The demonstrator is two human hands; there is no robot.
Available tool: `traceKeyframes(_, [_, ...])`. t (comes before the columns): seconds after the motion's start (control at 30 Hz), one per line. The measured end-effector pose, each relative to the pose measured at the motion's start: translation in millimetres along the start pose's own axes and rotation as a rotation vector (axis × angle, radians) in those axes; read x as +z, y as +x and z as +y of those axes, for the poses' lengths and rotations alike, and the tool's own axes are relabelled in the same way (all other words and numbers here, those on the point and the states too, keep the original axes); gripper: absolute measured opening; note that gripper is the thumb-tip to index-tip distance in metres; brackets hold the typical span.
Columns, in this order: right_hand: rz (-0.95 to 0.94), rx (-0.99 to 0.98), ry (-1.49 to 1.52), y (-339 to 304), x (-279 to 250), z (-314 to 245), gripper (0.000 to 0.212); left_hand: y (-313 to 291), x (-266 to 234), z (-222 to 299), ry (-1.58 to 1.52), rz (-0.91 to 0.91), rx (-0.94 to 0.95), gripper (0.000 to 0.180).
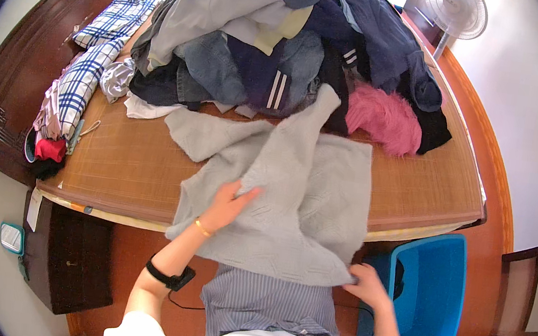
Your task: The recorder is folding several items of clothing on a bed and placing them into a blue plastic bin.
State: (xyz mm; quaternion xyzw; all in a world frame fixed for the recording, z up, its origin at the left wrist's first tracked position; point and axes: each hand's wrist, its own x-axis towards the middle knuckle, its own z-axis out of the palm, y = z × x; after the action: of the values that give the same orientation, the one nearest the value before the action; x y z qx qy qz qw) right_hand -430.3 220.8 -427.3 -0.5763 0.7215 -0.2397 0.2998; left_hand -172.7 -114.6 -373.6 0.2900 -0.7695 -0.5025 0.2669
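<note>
Two hands point(230, 207) touch a grey sweater point(281, 227), any lettering indiscernible.

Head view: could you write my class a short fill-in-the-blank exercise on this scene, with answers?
1. The ____ hand grips the pale grey knitted garment by a corner.
2. A thin gold bracelet circles the ____ wrist.
3. The deep rectangular plastic tub is coloured ____.
Missing words: right; left; blue.

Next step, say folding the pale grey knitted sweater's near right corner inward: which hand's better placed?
Likely the right hand: it's already at that corner of the sweater and appears to pinch its edge. The left hand is on the sweater's left-centre area, farther from the corner.
</note>
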Motion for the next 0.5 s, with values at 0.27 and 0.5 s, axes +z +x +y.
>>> traceKeyframes(0.27, [0.416,-0.159,0.185,88,-170,-96,0.027,65,-95,59,0.166,0.520,0.238,0.030])
traceKeyframes(0.5, [0.706,-0.154,-0.060,219,-116,-5,0.054,115,-91,-38,0.718,0.350,0.231,0.065])
